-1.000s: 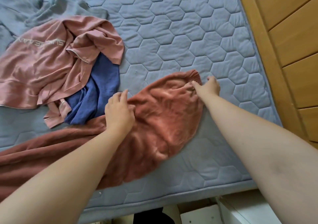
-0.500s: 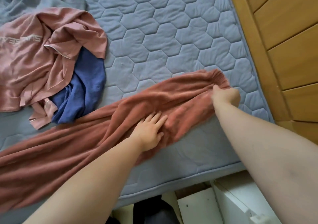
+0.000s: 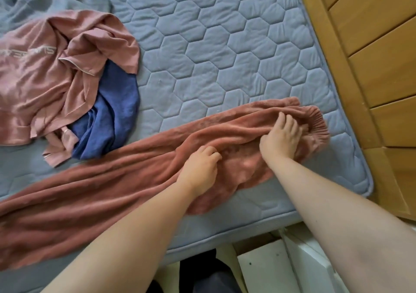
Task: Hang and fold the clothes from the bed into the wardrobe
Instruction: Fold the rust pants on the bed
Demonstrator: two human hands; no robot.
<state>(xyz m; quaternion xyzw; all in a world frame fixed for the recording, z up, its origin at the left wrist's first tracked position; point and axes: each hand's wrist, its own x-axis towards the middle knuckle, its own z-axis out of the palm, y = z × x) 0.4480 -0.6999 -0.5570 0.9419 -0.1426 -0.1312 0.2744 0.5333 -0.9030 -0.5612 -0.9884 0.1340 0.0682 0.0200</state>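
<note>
Far to my left a crumpled pink top with pale lettering (image 3: 45,78) lies heaped on the bed with the grey-blue hexagon-quilted cover (image 3: 225,44). A rumpled deep-blue cloth garment (image 3: 112,117) pokes out from under its right edge. The thing I am working on is the long rust-coloured fleece garment (image 3: 90,198). It lies on the near part of the bed, just clear of that heap. Its long axis runs from the lower left, where it leaves my view, up and across to the right, towards the corner of the bed. My left hand (image 3: 200,171) is on the cloth about where the garment widens, fingers curled into a fold and bunching it. My right hand (image 3: 281,139) is just beyond, further along the same axis. Its fingers are spread and lightly bent, tips pressing down on the cloth, and I see no pinch there. Touching it on the right is the ribbed elastic band (image 3: 315,123) that ends the garment, so the right hand is nearer that end and nearly all the length trails away past my left. To fold it I judge the far left end must be brought over to this band, a reach for the left hand. Beyond the corner stands a honey-coloured wooden panel (image 3: 371,56).
</note>
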